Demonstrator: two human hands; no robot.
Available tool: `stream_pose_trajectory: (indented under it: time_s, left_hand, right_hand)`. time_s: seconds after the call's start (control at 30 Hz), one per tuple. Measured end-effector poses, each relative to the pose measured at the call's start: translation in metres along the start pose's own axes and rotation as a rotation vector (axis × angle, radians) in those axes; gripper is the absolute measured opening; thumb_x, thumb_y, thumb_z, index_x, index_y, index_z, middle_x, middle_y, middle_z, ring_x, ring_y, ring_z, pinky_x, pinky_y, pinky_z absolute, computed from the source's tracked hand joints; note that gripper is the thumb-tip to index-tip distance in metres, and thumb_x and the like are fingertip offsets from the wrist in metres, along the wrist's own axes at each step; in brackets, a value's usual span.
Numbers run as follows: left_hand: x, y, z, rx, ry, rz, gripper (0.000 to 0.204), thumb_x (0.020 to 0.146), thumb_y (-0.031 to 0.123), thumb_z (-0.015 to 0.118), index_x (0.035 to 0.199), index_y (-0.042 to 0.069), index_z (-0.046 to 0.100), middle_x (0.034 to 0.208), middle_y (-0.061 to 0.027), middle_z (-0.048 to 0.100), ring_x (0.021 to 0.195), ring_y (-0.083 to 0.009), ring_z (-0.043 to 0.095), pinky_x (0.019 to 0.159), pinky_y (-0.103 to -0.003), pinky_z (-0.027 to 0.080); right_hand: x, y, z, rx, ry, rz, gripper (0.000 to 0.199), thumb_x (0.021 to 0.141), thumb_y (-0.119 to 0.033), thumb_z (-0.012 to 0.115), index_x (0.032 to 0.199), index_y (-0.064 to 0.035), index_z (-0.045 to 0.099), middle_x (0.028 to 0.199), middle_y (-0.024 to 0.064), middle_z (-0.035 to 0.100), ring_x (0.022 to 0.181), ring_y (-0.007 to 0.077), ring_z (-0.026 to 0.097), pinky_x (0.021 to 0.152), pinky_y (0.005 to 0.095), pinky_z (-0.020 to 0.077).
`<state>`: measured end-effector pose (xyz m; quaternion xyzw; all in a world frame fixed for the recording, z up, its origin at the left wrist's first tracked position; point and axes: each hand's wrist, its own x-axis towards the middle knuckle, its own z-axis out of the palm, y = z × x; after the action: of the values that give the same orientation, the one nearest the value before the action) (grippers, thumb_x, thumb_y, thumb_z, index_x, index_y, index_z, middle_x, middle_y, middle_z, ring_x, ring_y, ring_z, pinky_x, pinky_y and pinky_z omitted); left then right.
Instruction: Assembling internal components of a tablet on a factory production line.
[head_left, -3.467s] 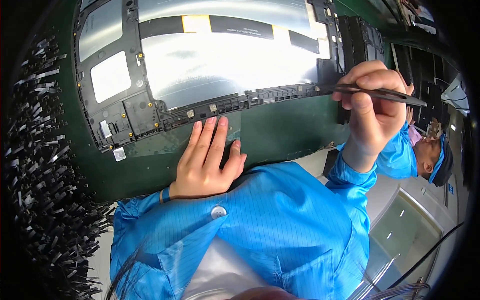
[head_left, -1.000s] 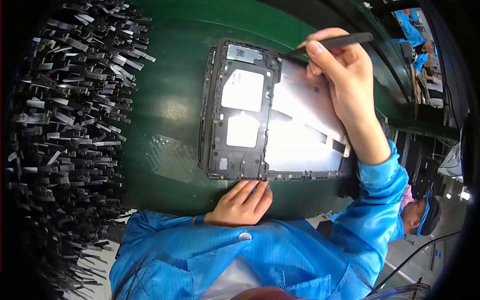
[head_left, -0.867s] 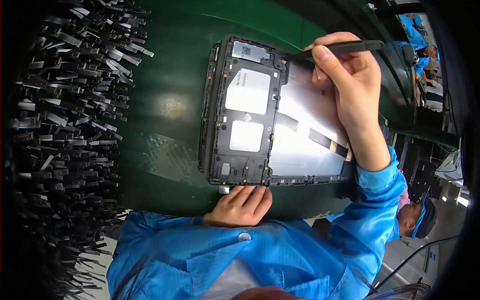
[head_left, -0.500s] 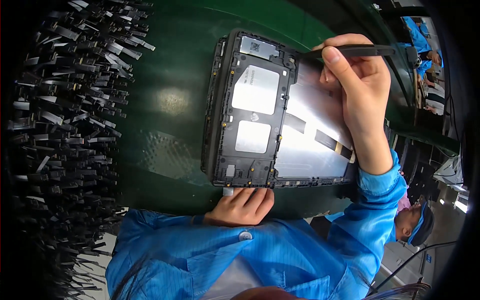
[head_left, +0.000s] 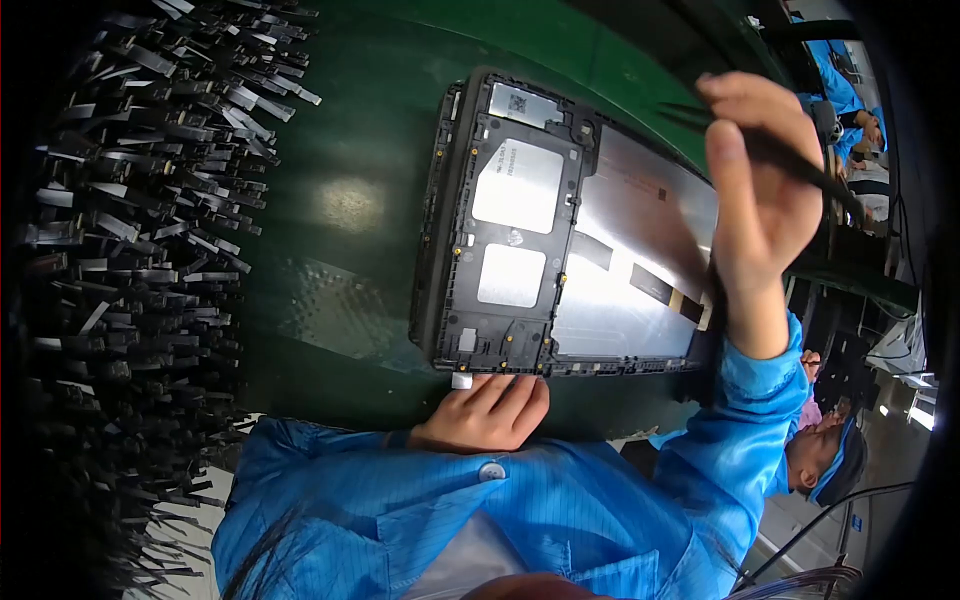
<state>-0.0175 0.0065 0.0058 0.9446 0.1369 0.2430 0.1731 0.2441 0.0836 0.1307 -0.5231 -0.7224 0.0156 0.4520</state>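
Observation:
A tablet-like device with its back off (head_left: 545,300) rests on the green bench, showing a black plastic frame with white labels beside a bare silvery metal plate (head_left: 620,335). My left hand (head_left: 488,412) has its fingers curled at the near edge of the device, fingertips hidden under or behind that edge. Next to its fingers a small whitish tab (head_left: 461,381) sticks out. Right of the device, my right hand (head_left: 765,200) is raised and grips black tweezers (head_left: 838,192), blurred by motion. The tweezers' tips point left, above the far right corner of the device, apart from it.
A dense heap of dark flex cables (head_left: 130,260) with silvery ends fills the left side. The green bench surface (head_left: 340,200) lies between heap and device, with a clear dotted sheet (head_left: 345,305) on it. People in blue work at the far right.
My right hand has drawn away to the right with the tweezers, off the device's far edge. The device has shifted slightly right. My left hand stays in place.

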Motion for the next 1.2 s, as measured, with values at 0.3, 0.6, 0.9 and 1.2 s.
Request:
stream_pose_trajectory:
  time_s: [0.3,0.6,0.9,1.2]
  left_hand:
    - [-0.001,0.001,0.004,-0.008,0.084,-0.007,0.017,0.082,0.014,0.058,0.096,0.009,0.066,0.097,-0.0053,0.065,0.083,-0.0163,0.063,0.077,-0.029,0.053]
    - [-0.007,0.0,0.019,-0.046,0.173,-0.004,0.014,0.083,0.019,0.052,0.084,0.007,0.06,0.101,-0.012,0.065,0.101,-0.0252,0.061,0.097,-0.039,0.046]
    - [-0.01,0.004,0.02,-0.037,0.191,-0.023,0.017,0.081,0.019,0.054,0.089,0.006,0.061,0.102,-0.0152,0.066,0.104,-0.0281,0.061,0.097,-0.042,0.046]
    - [-0.006,0.002,0.016,-0.176,0.099,0.095,0.024,0.077,0.016,0.055,0.094,0.002,0.064,0.11,-0.0145,0.064,0.106,-0.0249,0.059,0.087,-0.033,0.05]
  right_hand:
    - [0.003,0.018,-0.027,-0.157,-0.605,0.456,0.017,0.083,-0.012,0.062,0.092,0.0023,0.056,0.085,0.0116,0.055,0.08,0.0236,0.054,0.072,0.0309,0.0429]
    - [0.003,0.041,-0.04,0.045,-0.755,0.863,0.06,0.064,-0.038,0.081,0.102,0.0016,0.056,0.085,-0.0012,0.049,0.078,0.008,0.045,0.068,0.0211,0.0372]
    - [-0.033,0.108,-0.111,0.273,-0.415,0.834,0.088,0.073,-0.05,0.074,0.135,0.0031,0.042,0.12,0.0063,0.056,0.101,0.0133,0.056,0.089,0.0247,0.0412]
    - [0.045,0.254,-0.048,0.519,0.184,1.23,0.046,0.089,-0.039,0.062,0.119,-0.0035,0.059,0.117,0.0086,0.062,0.104,0.0172,0.059,0.09,0.0303,0.0476]
